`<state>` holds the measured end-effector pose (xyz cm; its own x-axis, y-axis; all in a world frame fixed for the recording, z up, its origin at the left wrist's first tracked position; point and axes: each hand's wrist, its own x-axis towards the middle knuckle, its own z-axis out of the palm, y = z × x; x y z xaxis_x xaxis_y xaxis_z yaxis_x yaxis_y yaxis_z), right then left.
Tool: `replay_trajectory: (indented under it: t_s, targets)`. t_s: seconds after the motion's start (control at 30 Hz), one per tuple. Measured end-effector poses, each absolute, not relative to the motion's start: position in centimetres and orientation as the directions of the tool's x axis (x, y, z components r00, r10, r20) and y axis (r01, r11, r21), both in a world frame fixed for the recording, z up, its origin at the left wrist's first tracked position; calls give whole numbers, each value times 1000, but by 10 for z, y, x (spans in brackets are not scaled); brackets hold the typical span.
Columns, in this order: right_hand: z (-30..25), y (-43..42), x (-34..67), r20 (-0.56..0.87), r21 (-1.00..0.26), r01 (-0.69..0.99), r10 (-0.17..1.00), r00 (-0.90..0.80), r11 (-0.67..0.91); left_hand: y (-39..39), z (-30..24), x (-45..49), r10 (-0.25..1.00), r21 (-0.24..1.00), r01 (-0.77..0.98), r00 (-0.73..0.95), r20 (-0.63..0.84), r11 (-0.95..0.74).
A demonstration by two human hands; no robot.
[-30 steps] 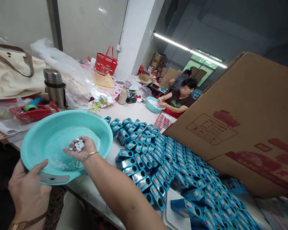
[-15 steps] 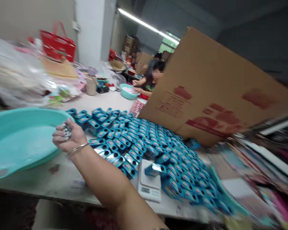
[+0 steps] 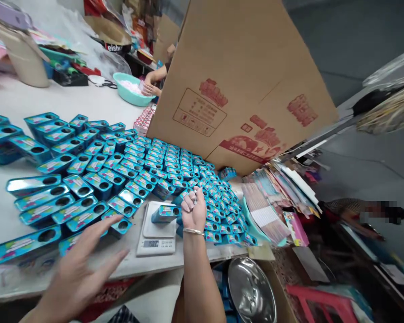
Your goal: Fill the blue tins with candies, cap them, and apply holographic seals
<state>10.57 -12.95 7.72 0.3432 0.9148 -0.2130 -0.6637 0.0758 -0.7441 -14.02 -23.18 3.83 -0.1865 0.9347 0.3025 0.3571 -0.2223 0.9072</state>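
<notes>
Big cardboard box (image 3: 242, 76) leans over the table, co-worker's teal basin (image 3: 131, 89) behind, steel bowl (image 3: 252, 291) down on the floor.

Small blue tin (image 3: 165, 213) on flat white digital scale (image 3: 157, 233) — rows of blue tins (image 3: 121, 166) behind, large brown cardboard box (image 3: 235, 85) beyond.

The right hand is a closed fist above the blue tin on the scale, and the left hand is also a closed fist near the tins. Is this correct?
Not quite. In the head view the left hand is open, fingers spread flat, near the tins. The rest holds: the right hand is a closed fist just above the blue tin on the scale.
</notes>
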Motion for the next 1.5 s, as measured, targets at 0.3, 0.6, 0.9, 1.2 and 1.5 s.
replay_trajectory:
  t_s: [0.3,0.6,0.9,1.2,1.5]
  targets:
    - [49,-125,121,-202,-742,-652,875,440,156,-140,17,-44,831,552,621,421,362,-556]
    - [45,-120,105,-141,-828,-534,857,496,173,-125,-1,-13,860,603,622,437,263,-500]
    - [51,-115,133,-227,-674,-735,927,299,71,-129,2,-19,864,642,586,414,286,-494]
    - [93,-162,205,-38,-599,-751,927,372,277,-173,58,-113,909,708,627,4,416,-326]
    - [72,-184,220,-64,-314,-920,962,267,234,-193,63,-126,944,719,646,6,330,-255]
